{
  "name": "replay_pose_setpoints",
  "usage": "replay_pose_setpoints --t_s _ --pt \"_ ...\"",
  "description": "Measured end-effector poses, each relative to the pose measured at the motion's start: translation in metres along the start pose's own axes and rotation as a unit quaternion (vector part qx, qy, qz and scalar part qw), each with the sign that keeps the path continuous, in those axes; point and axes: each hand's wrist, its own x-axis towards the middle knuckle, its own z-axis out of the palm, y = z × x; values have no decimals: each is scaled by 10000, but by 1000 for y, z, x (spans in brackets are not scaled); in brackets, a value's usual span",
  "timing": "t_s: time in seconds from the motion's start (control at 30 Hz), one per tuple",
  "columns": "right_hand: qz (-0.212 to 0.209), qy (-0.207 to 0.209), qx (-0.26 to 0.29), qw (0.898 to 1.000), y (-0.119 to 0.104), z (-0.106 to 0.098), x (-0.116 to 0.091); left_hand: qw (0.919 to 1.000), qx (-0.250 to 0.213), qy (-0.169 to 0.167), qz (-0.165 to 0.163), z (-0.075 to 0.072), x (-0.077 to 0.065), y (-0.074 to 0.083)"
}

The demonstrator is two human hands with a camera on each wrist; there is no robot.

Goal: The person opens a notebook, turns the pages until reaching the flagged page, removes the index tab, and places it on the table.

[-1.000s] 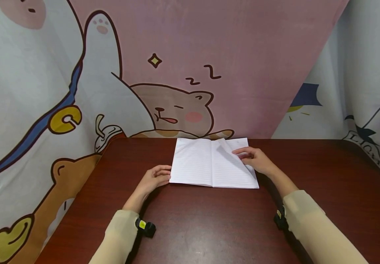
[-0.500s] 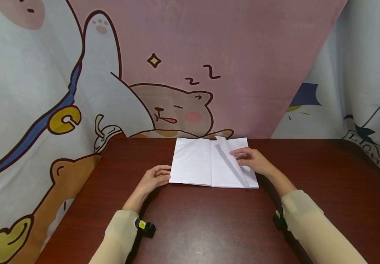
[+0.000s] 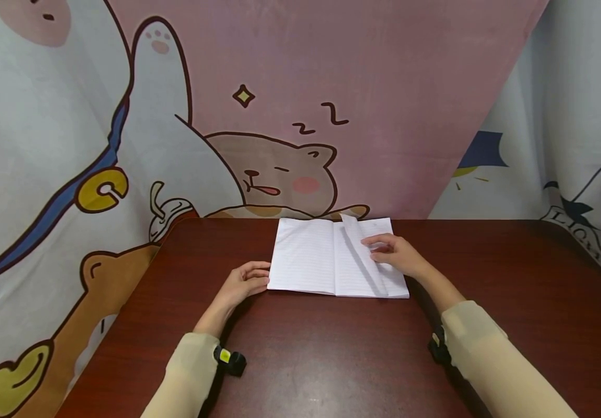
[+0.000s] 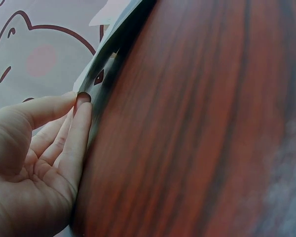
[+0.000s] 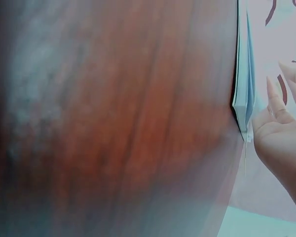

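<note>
Compared with a second ago, the raised page (image 3: 355, 233) stands further over toward the spine, and the right hand (image 3: 398, 255) is slightly further left with it. On the table (image 3: 300, 354), near its far edge, the notebook (image 3: 302, 255) lies spread flat. The left hand (image 3: 243, 281) pinches its left edge between thumb and fingers; if that hold slackens, the whole book could skid or twist under the push. The right hand's fingers are spread, touching the raised page, with no clear pinch visible. Such light contact may well let the page slip and flop back, while pressing harder could crease it.
</note>
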Motion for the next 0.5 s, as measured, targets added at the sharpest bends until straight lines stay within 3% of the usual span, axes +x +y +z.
replay_pose_setpoints --t_s 0.5 --pt "165 250 -51 9995 -6 9 2 10000 -23 19 37 0 1 -1"
